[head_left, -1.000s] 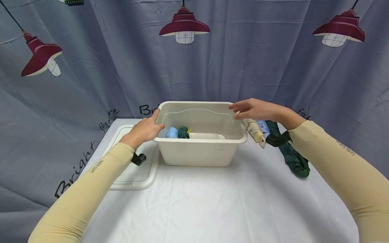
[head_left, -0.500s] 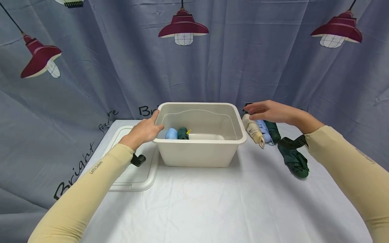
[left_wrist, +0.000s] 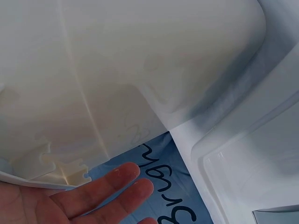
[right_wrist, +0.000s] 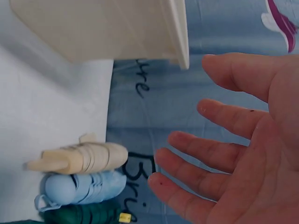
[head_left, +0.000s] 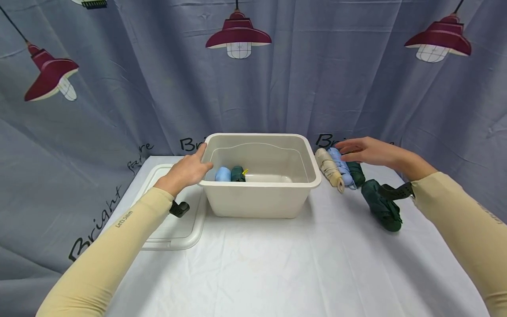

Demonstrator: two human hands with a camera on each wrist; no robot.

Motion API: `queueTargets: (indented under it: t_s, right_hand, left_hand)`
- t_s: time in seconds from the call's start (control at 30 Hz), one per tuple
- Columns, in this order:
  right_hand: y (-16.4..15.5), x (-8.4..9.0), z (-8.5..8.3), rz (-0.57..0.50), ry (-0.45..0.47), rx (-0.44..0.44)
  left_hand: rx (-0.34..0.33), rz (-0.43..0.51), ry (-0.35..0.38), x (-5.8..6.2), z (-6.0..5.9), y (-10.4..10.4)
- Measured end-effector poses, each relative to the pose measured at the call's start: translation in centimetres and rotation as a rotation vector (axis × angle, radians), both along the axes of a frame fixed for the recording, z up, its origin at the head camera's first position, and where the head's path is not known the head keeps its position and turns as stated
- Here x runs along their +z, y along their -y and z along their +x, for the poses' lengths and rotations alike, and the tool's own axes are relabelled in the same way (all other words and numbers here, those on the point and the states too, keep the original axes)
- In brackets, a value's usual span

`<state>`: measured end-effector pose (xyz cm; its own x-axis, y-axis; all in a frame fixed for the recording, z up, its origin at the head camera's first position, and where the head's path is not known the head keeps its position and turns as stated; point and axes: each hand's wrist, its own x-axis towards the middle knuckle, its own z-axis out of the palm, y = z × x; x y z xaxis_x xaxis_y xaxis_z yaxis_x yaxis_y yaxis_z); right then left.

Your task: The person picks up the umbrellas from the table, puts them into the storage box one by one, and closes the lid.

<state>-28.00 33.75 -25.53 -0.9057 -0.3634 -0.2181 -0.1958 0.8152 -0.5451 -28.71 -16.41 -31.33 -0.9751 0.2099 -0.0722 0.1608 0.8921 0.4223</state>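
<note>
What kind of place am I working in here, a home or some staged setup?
Likely a staged recording setup, not a lived-in room. A grey curtain printed with red lamps hangs as a backdrop, the table is draped in a white cloth, and on it lie only a cream bin, its lid and folded umbrellas.

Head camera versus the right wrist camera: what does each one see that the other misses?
Only the head view shows inside the bin, with two rolled umbrellas, the lid and the left hand on the rim. Only the right wrist view shows the right hand from the palm side, fingers spread and holding nothing. Both show the cream umbrella and the blue umbrella beside the bin.
</note>
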Motion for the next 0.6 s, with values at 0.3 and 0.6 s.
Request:
queueTargets:
  t_s: [0.3, 0.6]
  right_hand:
    - [-2.1, -1.6, -0.7, 0.029, 0.044, -0.016]
    - [-3.7, -2.9, -0.7, 0.059, 0.023, -0.030]
  left_hand:
    - [0.000, 0.009, -0.005, 0.0, -0.1, 0.1]
    - [-0.003, 0.014, -0.008, 0.1, 0.1, 0.1]
